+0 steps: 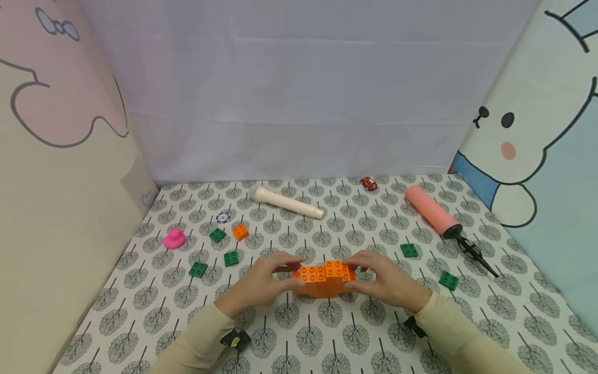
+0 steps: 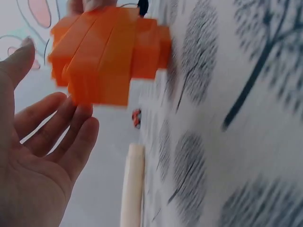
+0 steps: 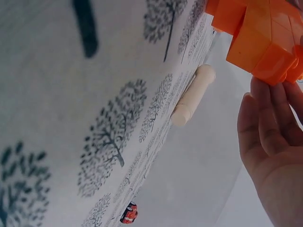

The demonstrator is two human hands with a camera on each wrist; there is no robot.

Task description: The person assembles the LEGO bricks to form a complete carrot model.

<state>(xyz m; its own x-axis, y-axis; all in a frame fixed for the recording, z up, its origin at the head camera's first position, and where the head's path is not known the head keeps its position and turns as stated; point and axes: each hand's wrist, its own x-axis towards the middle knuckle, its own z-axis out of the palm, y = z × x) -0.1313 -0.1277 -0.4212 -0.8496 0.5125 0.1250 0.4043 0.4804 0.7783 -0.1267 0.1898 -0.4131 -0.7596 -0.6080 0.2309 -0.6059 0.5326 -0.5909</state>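
Note:
An assembly of joined orange blocks stands between the two hands on the patterned cloth. At its left end is the left hand, thumb on the near side and fingers behind. In the left wrist view the left hand's fingers touch the far edge of the orange assembly, while the thumb is apart from it. The right hand holds the right end. The right wrist view shows its fingers against the orange assembly; its thumb cannot be made out there.
Left on the cloth lie a pink duck, a chip, an orange block and green blocks. A white stick and red car lie behind. At right are a pink pump and green blocks.

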